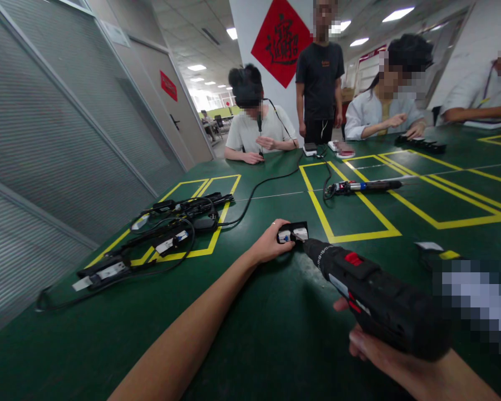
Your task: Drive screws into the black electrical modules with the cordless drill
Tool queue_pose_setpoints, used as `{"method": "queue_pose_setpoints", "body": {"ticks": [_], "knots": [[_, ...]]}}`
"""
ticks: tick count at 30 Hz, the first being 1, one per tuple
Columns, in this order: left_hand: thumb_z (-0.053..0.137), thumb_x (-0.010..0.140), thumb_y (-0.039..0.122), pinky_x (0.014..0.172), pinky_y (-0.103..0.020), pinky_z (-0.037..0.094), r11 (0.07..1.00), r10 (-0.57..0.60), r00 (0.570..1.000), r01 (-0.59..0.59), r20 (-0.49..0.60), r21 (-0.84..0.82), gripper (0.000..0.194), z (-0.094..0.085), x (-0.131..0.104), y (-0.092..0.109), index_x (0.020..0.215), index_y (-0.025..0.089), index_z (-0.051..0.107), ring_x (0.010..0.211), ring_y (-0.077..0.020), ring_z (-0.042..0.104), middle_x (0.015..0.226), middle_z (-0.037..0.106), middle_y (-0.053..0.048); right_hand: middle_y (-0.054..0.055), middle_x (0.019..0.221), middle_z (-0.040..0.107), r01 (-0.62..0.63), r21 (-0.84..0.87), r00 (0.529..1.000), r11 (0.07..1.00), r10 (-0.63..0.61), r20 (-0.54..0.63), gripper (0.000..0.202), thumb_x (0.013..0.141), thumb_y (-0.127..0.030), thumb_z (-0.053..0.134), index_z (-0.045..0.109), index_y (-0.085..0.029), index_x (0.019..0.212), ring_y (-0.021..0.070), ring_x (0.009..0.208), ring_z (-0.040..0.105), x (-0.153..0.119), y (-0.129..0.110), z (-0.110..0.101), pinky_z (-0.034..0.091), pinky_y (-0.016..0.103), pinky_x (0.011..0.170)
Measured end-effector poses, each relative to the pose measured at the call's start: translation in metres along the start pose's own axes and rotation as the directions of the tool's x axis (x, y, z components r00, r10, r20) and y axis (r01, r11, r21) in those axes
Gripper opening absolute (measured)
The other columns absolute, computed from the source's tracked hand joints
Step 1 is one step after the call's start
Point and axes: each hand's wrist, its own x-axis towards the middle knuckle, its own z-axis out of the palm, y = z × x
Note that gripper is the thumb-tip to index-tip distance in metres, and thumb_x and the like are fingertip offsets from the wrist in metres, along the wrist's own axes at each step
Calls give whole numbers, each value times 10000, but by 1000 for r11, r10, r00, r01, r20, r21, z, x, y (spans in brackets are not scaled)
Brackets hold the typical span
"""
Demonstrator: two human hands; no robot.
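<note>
My right hand grips a black and red cordless drill from below, its body tilted toward the table centre. The drill's bit points at a small black housing with white parts inside; whether the tip touches it I cannot tell. My left hand is closed on the left end of that housing, thumb in front and fingers behind, holding it on the green table. The drill hides most of my right palm and fingers.
Black power strips and cables lie at the left on yellow-taped rectangles. A corded tool rests beyond the drill. One cable runs toward the far edge. A person sits opposite; others are at the right.
</note>
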Motion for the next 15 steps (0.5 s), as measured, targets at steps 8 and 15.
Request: {"method": "queue_pose_setpoints", "body": {"ticks": [8,15], "knots": [[634,729,292,812,-325,471,1000,-28,1000,28,-4,6,483,-1,-2,0,1176,183,487,889,-190,570,1030,574,-58,-36,486,627,-89,97,994,991,83,70,112,681,-306,628,668,-242,764,142,357,587,0,-8,-4,511,264,391],[642,730,310,819,-325,466,1000,-19,1000,19,-1,14,492,-2,-2,-2,1180,187,484,916,-195,564,1062,570,-62,-15,578,660,-100,34,991,994,97,89,273,743,-412,558,620,-229,936,137,390,572,-6,-17,-6,493,267,406]]}}
